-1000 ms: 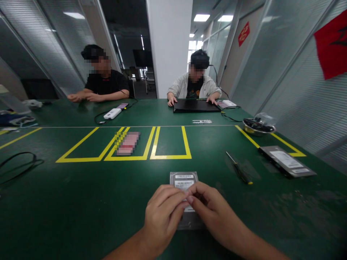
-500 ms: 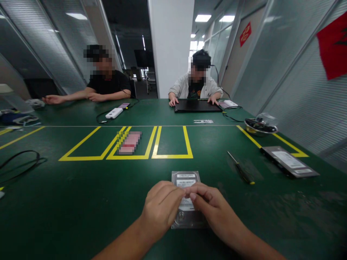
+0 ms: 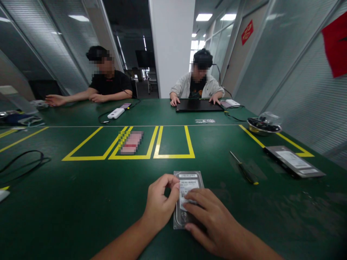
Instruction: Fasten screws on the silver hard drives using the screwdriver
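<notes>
At the far left of the dark green table (image 3: 81,209), a thin black cable (image 3: 42,159) lies in a loose loop, with a small white object (image 3: 3,195) cut off by the edge of view below it. Beyond, a person in a black short-sleeved top (image 3: 111,85) sits at the far side, forearms on the table, near a white box with rounded edges (image 3: 116,113). Three outlines of yellow tape (image 3: 85,157) run side by side on the near half; a flat pink rectangle (image 3: 132,142), blurred into blocks, lies in the middle one.

The left hand (image 3: 159,200) is at the left edge of a silver metal hard drive with a white printed label (image 3: 188,184), which lies flat on the table right in front of the wearer. Its thumb and forefinger are brought close together; whether anything is pinched there, I cannot tell. The right hand (image 3: 211,215), apart from the left, spreads its fingers over the drive's right side, partly hiding the label.

Across the table, a person in a light grey jacket (image 3: 183,86) has both hands on a flat black panel (image 3: 199,105). Further right lie a screwdriver with a dark, yellow-ended handle (image 3: 248,175), a round metal bowl of dark items (image 3: 260,132) and a second silver drive with a white label (image 3: 294,160), tilted to the table's edge
</notes>
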The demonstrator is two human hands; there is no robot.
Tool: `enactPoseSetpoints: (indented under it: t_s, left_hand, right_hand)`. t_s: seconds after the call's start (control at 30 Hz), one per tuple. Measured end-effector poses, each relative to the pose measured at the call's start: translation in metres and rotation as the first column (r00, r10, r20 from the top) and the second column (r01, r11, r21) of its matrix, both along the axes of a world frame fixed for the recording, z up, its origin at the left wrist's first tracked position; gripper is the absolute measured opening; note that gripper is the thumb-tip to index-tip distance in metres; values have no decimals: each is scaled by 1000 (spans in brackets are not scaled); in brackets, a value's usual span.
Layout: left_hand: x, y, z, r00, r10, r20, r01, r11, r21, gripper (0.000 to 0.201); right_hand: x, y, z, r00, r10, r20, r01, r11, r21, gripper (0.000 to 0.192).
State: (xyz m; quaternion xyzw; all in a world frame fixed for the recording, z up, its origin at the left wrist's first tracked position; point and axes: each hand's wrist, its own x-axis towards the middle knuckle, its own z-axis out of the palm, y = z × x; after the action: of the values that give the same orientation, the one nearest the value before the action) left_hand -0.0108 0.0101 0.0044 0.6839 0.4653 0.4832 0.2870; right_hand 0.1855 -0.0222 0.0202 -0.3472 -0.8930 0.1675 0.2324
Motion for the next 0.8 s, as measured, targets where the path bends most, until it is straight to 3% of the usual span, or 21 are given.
enactPoseSetpoints:
  t_s: [0.3, 0.53, 0.67, 0.8]
  left_hand:
    - [4, 3, -3, 975, -6, 223, 50, 980, -192, 15]
    - [8, 1, 22, 901, 71, 428, 108, 918, -381, 18]
    - [4, 0, 31, 881, 96, 462, 109, 911, -397, 12]
    - [-2, 2, 26, 880, 87, 466, 100, 927, -361, 9]
  right_hand:
    - [0, -1, -3, 1000, -8, 14, 9, 999, -32, 29]
    - [1, -1, 1, 999, 17, 50, -14, 998, -66, 36]
    - [1, -2, 1, 998, 2, 66, 4, 997, -81, 36]
    - [-1, -4, 0, 998, -8, 67, 13, 997, -80, 35]
